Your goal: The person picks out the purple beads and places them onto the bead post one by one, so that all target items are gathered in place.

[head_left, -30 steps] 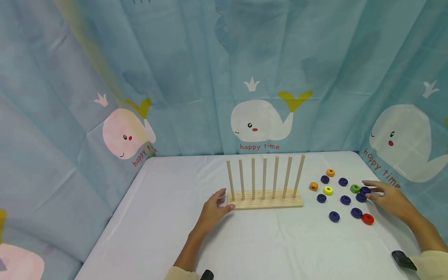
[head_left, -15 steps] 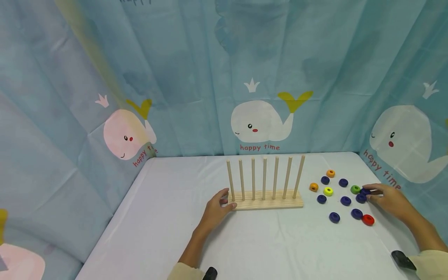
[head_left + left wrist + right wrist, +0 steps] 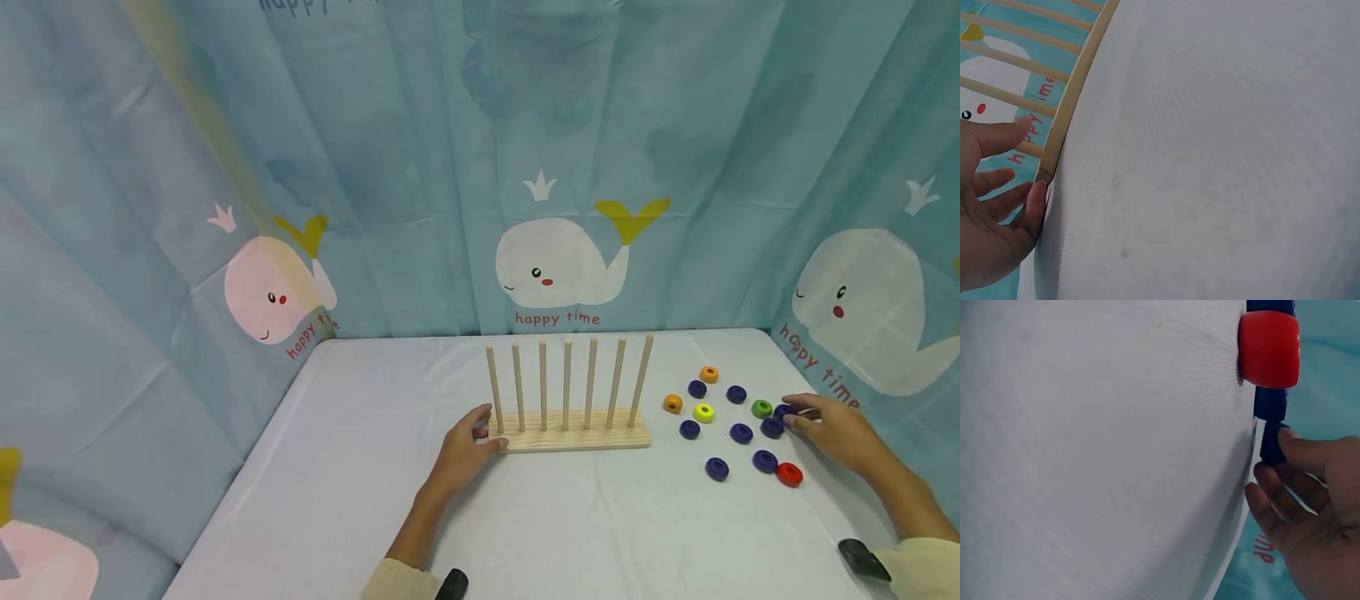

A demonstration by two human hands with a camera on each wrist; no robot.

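Note:
A wooden rack (image 3: 566, 437) with a row of several upright pegs stands mid-table, its pegs bare. My left hand (image 3: 459, 454) holds the rack's left end, thumb at the front corner and fingers around the end; the left wrist view shows a fingertip against the base (image 3: 1063, 119). At the right, my right hand (image 3: 836, 433) pinches a dark blue bead (image 3: 1271, 444) between thumb and fingers. Another blue bead (image 3: 772, 428) lies right beside it, and a green bead (image 3: 761, 408) sits just to the left.
Several more blue beads (image 3: 741, 433) lie scattered right of the rack. Among them are two orange beads (image 3: 672, 404), a yellow bead (image 3: 703, 412) and a red bead (image 3: 789, 475). A whale-print curtain (image 3: 405, 208) hangs behind the white table (image 3: 585, 525).
The left hand has closed in slightly on the rack's end. The right fingers have settled around the blue bead, which has shifted slightly right.

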